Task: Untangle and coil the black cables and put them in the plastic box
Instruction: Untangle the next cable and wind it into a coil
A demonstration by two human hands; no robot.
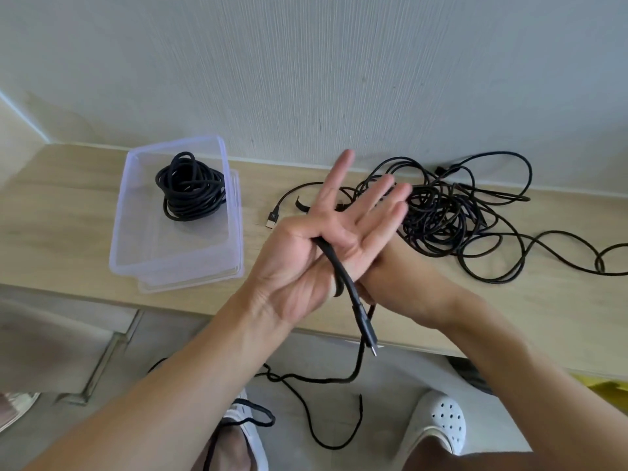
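— Any writing to read?
— Only a pale mark on the USB plug [272,222] lying on the table [68,205], and it is too small to read.
— What's around?
— The tangle of black cables [441,212] lies on the right by the wall [306,79]. The plastic box [176,256] sits on the left with one coiled cable [190,192] inside.
— Your grip?
— My left hand [326,239] is raised with fingers straight, the thumb pinning a black cable [345,287] to the palm, its end dangling. It hides most of my right hand [380,266], so I cannot tell that grip.
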